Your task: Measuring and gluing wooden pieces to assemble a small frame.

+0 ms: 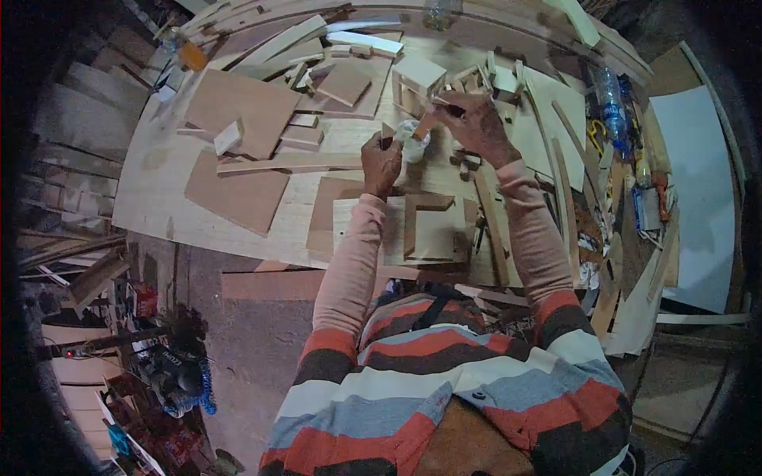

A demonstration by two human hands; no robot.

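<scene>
1. Wood-strewn workbench [151, 194] fills the upper half of the frame, its edge bowed by the lens, with a dim workshop floor [238, 333] at lower left.

2. Two bare hands meet near the upper centre, where a crumpled-looking white container [414, 151] sits between them; its contents are too small to tell. Its place between the hands seems to keep it within short reach of both.

3. At upper centre-right, the right hand [480, 131] pinches a small brown wood piece [425, 125] between bent fingers, its lower end beside or over the container; contact cannot be told. Such a grip probably leaves that end free.

4. Left of the container, the left hand [381, 166] is curled closed, apparently around a small wood bit [387, 132] that pokes above the fingers; most of it is hidden.

5. Both forearms rise from the lower centre in pink sleeves, the left nearly straight up, the right slanting inward with its wrist bent toward the container.

6. Below the hands, a brown corner frame [410, 226] lies on a pale board [349, 230], likely set near the bench edge for easy reach.
</scene>
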